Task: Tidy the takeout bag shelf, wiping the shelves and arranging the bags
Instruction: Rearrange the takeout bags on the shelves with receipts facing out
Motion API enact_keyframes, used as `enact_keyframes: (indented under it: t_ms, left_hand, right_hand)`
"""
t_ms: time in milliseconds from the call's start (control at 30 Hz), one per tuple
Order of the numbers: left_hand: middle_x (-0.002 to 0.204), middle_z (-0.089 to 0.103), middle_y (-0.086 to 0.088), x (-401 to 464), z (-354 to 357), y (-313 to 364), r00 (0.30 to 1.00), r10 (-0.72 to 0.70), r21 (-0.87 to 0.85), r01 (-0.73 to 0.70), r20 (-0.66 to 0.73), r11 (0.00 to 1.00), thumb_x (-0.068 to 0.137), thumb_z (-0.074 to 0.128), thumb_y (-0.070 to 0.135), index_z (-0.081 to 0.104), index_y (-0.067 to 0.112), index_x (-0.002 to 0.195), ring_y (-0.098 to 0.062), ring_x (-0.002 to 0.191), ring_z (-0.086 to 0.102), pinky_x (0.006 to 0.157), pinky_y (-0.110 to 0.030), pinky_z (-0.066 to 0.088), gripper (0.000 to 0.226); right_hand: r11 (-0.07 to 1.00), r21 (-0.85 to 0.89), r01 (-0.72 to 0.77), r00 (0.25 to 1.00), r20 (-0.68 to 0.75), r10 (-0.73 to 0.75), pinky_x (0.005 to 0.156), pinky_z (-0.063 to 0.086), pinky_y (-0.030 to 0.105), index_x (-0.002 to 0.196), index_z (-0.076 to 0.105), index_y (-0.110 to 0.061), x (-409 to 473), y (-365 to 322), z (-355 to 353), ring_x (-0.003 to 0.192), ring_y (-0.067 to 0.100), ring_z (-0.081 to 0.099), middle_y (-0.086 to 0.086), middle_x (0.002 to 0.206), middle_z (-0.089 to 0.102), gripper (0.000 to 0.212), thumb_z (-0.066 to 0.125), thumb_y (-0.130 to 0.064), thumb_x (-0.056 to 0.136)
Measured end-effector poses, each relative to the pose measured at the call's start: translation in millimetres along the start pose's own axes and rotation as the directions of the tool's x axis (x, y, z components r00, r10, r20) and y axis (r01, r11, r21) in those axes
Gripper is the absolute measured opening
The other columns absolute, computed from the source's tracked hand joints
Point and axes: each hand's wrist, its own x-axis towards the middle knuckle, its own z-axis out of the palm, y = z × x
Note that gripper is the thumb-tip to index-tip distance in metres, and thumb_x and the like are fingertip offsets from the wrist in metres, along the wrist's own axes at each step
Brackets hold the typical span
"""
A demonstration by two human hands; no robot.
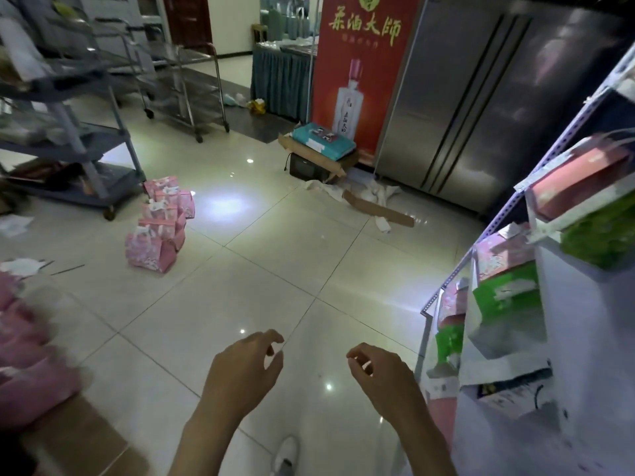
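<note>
Head view, looking down at a glossy tiled floor (281, 269). At 6 o'clock both bare forearms reach forward over the floor: the left hand (245, 369) hangs with its fingers loosely curled and parted, holding nothing, and the right hand (379, 371), just beside it toward 5 o'clock, is likewise loosely curled and empty (thumb and forefinger near each other but pinching nothing). A white shoe (285, 455) shows between the arms at the bottom edge. From 2 to 5 o'clock stands the takeout bag shelf (508, 207), its perforated metal upright running diagonally; pink, green and white bags (505, 286) sit crowded on its tiers, several tilted, with a red-sided bag (580, 180) on the highest tier in view. At 9 to 10 o'clock a cluster of pink gift bags (161, 225) stands upright on the floor, touching one another, near the foot of a grey wheeled cart (86, 142). More pink bags (27, 365) lie blurred at 8 o'clock. At 12 o'clock a red banner (357, 63) stands beside a steel refrigerator (481, 108); before them a teal box (323, 140) rests on opened cardboard, with crumpled white cloth (364, 194) and a cardboard strip (381, 209) on the floor nearby.
</note>
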Motion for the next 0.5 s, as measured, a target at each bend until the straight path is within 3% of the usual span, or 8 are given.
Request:
enact_keyframes:
  t_ms: [267, 367, 500]
  left_hand:
    - [0.108, 0.069, 0.02, 157.9, -27.9, -5.8, 0.99, 0.114, 0.139, -0.124, 0.083, 0.982, 0.102, 0.049, 0.046, 0.061, 0.039, 0.124, -0.003, 0.086, 0.064, 0.072, -0.02, 0.047, 0.026]
    - [0.109, 0.07, 0.019, 226.2, -38.4, 13.2, 0.977, 0.188, 0.121, -0.199, 0.097, 0.973, 0.102, 0.051, 0.043, 0.061, 0.038, 0.125, -0.004, 0.086, 0.065, 0.074, -0.022, 0.05, 0.025]
    - [0.105, 0.068, 0.019, 301.6, -32.8, 43.3, 0.941, 0.308, 0.058, -0.318, 0.142, 0.946, 0.103, 0.051, 0.041, 0.061, 0.039, 0.122, -0.004, 0.085, 0.064, 0.074, -0.025, 0.051, 0.022]
  right_hand:
    - [0.971, 0.23, -0.058, 0.998, 0.014, 0.057, 0.073, 0.053, 0.019, 0.104, 0.069, -0.042, 148.7, -13.9, -4.5, 0.081, -0.004, 0.066, -0.021, 0.092, 0.07, 0.011, 0.06, -0.04, 0.097]
    - [0.952, 0.299, -0.061, 0.994, -0.068, 0.085, 0.075, 0.056, 0.023, 0.103, 0.069, -0.043, 197.7, -15.5, -30.8, 0.081, -0.003, 0.066, -0.022, 0.089, 0.071, 0.011, 0.061, -0.041, 0.095]
    - [0.939, 0.325, -0.109, 0.972, -0.161, 0.169, 0.072, 0.053, 0.019, 0.103, 0.067, -0.042, 232.9, -0.5, -59.2, 0.079, -0.005, 0.064, -0.023, 0.086, 0.069, 0.012, 0.062, -0.042, 0.093]
